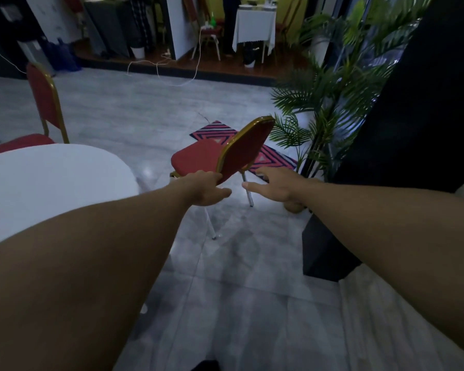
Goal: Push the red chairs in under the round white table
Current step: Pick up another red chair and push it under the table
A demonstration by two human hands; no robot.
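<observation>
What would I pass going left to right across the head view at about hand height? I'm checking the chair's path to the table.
Round white table → left hand at the red chair's backrest → right hand, open and off the chair → potted palm → dark pillar.

Bare floor point(134, 108) lies open between the round white tabletop point(51, 183) and the near red chair point(225, 156); a potted palm point(319, 108) and dark pillar point(413, 116) crowd its right.
</observation>
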